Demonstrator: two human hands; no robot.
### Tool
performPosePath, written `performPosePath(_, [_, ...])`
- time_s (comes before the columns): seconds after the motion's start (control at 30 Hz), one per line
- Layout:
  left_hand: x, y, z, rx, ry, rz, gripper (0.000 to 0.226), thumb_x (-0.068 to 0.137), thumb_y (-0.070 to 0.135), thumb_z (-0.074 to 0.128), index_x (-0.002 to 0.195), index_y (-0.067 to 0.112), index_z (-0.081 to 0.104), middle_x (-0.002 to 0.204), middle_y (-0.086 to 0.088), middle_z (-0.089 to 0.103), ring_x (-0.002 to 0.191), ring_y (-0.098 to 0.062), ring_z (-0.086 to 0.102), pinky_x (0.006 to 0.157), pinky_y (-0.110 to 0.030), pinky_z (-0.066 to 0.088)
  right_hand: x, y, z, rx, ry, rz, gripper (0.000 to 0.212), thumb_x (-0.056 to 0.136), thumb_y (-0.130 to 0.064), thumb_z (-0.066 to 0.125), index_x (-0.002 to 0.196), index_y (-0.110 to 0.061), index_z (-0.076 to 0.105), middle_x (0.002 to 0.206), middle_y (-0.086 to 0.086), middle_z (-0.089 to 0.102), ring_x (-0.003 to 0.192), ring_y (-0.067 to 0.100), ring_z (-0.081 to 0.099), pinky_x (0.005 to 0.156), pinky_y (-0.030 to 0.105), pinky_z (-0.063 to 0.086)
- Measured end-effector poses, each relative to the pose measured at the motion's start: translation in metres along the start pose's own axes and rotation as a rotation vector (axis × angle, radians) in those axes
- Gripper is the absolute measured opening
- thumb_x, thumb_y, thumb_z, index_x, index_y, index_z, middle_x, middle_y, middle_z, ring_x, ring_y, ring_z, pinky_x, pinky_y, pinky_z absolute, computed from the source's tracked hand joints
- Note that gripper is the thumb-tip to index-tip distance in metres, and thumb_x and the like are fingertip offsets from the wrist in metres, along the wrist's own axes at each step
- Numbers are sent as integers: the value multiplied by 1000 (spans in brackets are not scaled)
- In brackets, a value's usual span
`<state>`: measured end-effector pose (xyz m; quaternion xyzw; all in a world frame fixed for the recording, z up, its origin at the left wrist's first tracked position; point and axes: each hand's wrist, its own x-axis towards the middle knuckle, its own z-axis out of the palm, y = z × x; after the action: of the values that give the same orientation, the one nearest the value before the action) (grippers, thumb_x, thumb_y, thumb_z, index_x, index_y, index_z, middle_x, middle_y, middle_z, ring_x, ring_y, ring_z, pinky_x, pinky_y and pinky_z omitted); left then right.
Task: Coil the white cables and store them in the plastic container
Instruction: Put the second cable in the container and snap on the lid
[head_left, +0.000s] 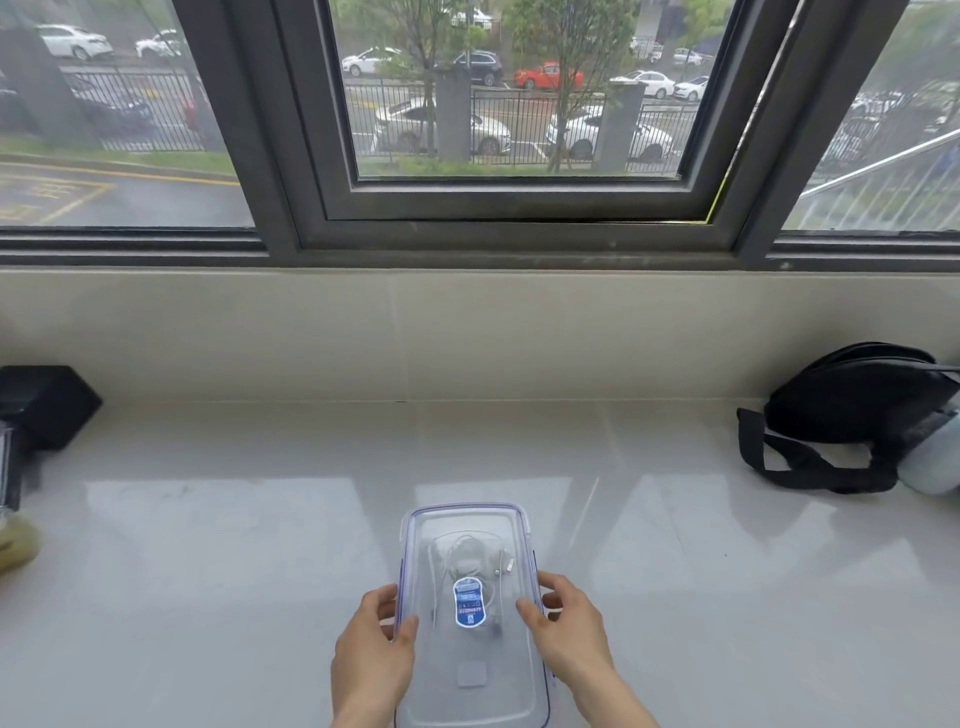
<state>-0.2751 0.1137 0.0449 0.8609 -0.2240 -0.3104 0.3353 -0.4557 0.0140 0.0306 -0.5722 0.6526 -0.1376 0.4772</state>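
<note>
A clear plastic container (467, 519) with its lid on lies lengthwise on the pale stone sill, straight in front of me. A blue oval label (469, 603) sits on the lid. Through the lid I see coiled white cables (470, 558) with small plugs inside. My left hand (374, 654) grips the container's left edge, thumb on top of the lid. My right hand (566, 629) holds the right edge, thumb and fingers resting on the lid and rim.
A black bag with straps (852, 415) lies at the far right of the sill, beside a pale grey object (930, 467). A black box (44, 400) stands at the far left. The window frame (493, 244) rises behind the sill.
</note>
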Motion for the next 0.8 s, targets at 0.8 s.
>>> performPosePath(0.8, [41, -26, 1, -243, -162, -228, 69, 74, 17, 88, 135, 2, 57, 113, -15, 69, 98, -32, 69, 92, -44, 57, 24, 8, 3, 249, -50, 302, 77, 74, -32, 89, 138, -11, 51, 115, 8, 67, 97, 27, 69, 85, 43, 59])
